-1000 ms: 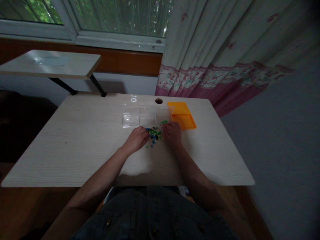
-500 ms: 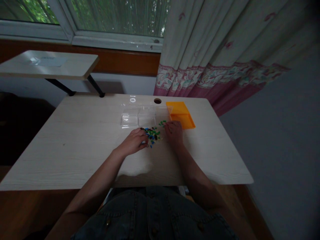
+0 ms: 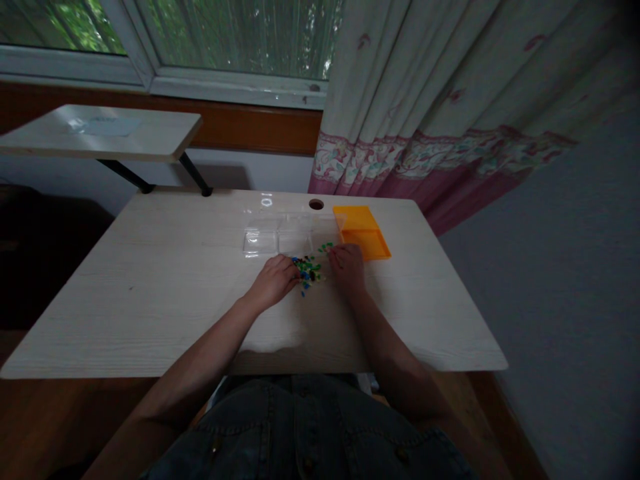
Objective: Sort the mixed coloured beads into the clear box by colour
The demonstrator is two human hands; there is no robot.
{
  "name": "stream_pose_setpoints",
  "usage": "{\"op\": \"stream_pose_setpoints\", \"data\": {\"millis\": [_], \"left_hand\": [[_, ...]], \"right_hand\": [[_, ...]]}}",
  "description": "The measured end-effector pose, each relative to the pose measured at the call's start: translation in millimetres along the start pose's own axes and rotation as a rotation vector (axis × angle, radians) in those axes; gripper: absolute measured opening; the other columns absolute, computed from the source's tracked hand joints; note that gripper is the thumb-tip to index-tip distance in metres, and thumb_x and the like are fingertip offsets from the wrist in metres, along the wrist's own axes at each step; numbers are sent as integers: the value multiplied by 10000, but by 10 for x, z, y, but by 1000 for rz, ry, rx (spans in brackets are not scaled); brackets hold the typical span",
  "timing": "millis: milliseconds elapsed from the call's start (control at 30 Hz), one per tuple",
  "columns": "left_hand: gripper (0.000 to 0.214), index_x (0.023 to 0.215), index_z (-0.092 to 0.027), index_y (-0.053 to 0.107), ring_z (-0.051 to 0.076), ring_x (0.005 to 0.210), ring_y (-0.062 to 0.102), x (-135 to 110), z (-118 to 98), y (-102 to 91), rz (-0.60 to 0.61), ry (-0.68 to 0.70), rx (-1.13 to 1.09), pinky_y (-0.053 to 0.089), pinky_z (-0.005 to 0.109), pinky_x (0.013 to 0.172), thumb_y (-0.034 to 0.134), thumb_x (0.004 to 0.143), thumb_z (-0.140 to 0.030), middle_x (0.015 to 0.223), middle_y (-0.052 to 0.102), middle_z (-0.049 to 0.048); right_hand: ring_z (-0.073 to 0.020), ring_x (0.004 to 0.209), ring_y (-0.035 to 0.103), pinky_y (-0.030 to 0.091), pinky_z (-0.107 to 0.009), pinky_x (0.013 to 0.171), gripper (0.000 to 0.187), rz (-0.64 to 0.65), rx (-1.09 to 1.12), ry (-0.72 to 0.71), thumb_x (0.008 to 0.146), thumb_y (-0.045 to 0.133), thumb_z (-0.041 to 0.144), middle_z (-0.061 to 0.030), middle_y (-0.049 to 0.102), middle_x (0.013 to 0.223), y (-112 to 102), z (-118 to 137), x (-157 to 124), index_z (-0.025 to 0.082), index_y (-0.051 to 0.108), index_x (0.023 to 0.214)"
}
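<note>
A pile of small pieces (image 3: 309, 268), mostly green, blue and dark ones, lies loose on the table (image 3: 165, 287) between the two hands. The left hand (image 3: 274, 278) is at the pile's left edge, palm down, with its fingers curled in against the pieces; whether it grips one, I cannot tell. The right hand (image 3: 349, 265) sits across from it, fingers bent, its tips close to a smaller group of green pieces (image 3: 325, 247) — whether anything is pinched there is also too small to make out.

Just beyond the pile is a clear plastic tray (image 3: 294, 242) with compartments. An orange box (image 3: 359, 217) lies to the right of the tray, its near part partly hidden behind the right hand. Behind them the tabletop has a round hole (image 3: 316, 205), and a raised shelf (image 3: 137, 123) stands at the table's far left — a pale, flat sheet (image 3: 114, 127) rests on it.
</note>
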State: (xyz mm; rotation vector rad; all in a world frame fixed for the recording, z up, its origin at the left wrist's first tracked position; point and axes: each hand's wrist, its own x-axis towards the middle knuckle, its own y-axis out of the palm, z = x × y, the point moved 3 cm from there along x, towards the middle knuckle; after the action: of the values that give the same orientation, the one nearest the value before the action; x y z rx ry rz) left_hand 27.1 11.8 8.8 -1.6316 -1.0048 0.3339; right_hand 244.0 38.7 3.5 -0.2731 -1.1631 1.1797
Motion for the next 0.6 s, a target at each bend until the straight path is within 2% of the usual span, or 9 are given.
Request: {"op": "stream_pose_setpoints", "data": {"millis": [233,400,600], "left_hand": [[211,924,-173,644,228,932,546,9,30,-22,-83,-30,-85,439,381,859,513,960,-335,929,613,88],[260,897,-168,630,206,894,551,20,59,-86,-186,-75,-214,428,369,856,462,988,-346,881,620,73],[278,839,-170,604,199,862,547,29,90,-58,-207,-86,-311,420,358,833,448,993,-343,836,617,62]], "right_hand": [[-219,933,591,478,-394,903,262,18,38,-19,949,523,345,-65,691,896,33,71,-16,222,747,890],[-204,942,590,474,-377,919,208,125,146,-170,934,567,336,-49,697,912,45,256,-49,263,750,996],[-199,905,598,481,-382,892,222,134,207,-330,921,594,306,-47,691,886,96,431,-114,282,733,1092]]}}
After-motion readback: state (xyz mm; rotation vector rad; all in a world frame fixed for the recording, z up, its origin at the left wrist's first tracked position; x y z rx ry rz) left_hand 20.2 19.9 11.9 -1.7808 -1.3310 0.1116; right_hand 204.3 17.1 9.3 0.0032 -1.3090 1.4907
